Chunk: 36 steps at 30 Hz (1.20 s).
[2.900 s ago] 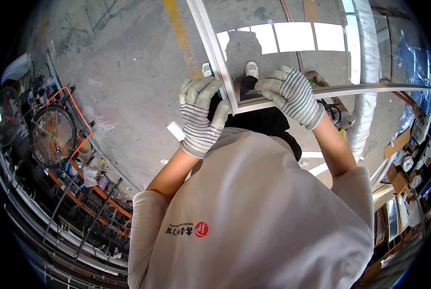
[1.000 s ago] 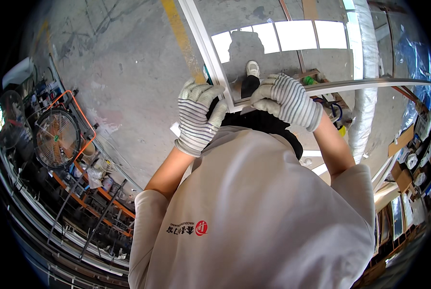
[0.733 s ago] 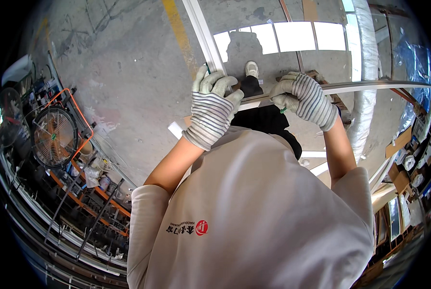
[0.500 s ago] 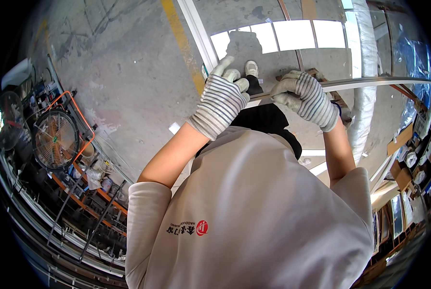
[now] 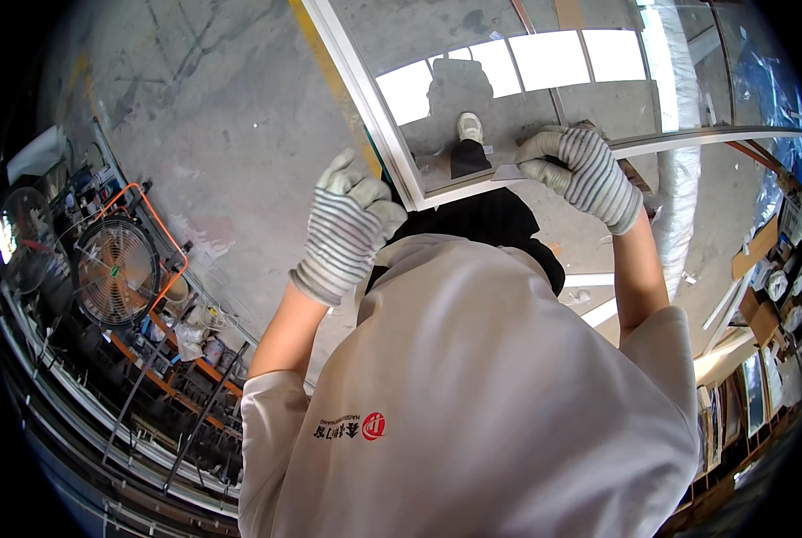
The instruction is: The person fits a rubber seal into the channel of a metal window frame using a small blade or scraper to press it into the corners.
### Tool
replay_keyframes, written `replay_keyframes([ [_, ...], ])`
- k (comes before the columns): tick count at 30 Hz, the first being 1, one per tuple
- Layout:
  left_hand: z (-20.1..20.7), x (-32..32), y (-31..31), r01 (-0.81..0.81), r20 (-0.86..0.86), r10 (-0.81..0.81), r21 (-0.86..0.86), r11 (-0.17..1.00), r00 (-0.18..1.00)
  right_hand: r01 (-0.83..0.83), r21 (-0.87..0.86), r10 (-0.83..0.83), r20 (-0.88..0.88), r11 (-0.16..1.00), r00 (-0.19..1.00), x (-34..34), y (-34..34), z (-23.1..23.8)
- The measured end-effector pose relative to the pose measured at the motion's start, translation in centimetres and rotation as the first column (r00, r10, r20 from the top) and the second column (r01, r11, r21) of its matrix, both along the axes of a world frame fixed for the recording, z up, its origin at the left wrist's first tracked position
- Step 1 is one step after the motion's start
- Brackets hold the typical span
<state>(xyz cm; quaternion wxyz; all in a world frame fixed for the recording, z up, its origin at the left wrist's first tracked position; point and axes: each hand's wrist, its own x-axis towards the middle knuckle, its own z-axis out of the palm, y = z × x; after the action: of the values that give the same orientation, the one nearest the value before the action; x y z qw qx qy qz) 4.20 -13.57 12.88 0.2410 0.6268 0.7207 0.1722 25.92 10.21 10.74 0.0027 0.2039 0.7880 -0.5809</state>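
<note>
A large glass pane (image 5: 508,108) with a white frame (image 5: 385,143) stands before me, its near left corner close to my left hand. My left hand (image 5: 351,224), in a grey-striped work glove, is just left of that corner. Its forefinger stretches forward and the other fingers are loosely bent, with nothing visible in them. My right hand (image 5: 585,170), gloved alike, has its fingers closed over the frame's near rail (image 5: 688,139). A pale flat end (image 5: 508,172) shows beside its fingertips; whether it belongs to the rail or is a loose strip, I cannot tell.
At left are a round floor fan (image 5: 116,272), an orange tube frame (image 5: 172,242) and racks of long profiles (image 5: 69,394). A plastic-wrapped roll (image 5: 679,197) lies to the right. Cardboard (image 5: 755,249) and stacked panels (image 5: 710,430) stand farther right. My shoe (image 5: 470,127) shows through the glass.
My left hand has come off the frame corner, moving left and toward me. The frame corner now shows uncovered, slightly nearer. My right hand has stayed on the rail, shifting slightly right.
</note>
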Motion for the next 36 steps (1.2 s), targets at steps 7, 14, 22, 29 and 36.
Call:
replay_keyframes([
  [7, -0.9, -0.3, -3.9, -0.016, -0.028, 0.010, -0.242, 0.970, 1.000, -0.256, 0.407, 0.215, 0.144, 0.877, 0.966, -5.2, -4.3, -1.1],
  [14, -1.4, 1.5, -3.7, -0.077, -0.021, 0.075, -0.104, 0.992, 0.997, -0.383, 0.566, 0.377, 0.134, 0.730, 0.916, -6.9, -5.0, -2.1],
  [22, -1.6, 1.6, -3.3, -0.088, -0.009, 0.087, -0.064, 0.994, 0.996, -0.432, 0.624, 0.466, 0.120, 0.651, 0.876, -6.9, -4.7, -2.6],
  [29, -1.6, 1.7, -2.8, -0.067, 0.007, 0.068, -0.074, 0.995, 0.998, -0.423, 0.415, 0.478, -0.032, 0.805, 0.878, -7.0, -3.7, -3.0],
  [36, -1.7, 1.6, -2.7, -0.063, 0.016, 0.064, -0.071, 0.995, 0.998, -0.371, 0.523, 0.375, 0.102, 0.767, 0.921, -6.3, -4.1, -2.7],
])
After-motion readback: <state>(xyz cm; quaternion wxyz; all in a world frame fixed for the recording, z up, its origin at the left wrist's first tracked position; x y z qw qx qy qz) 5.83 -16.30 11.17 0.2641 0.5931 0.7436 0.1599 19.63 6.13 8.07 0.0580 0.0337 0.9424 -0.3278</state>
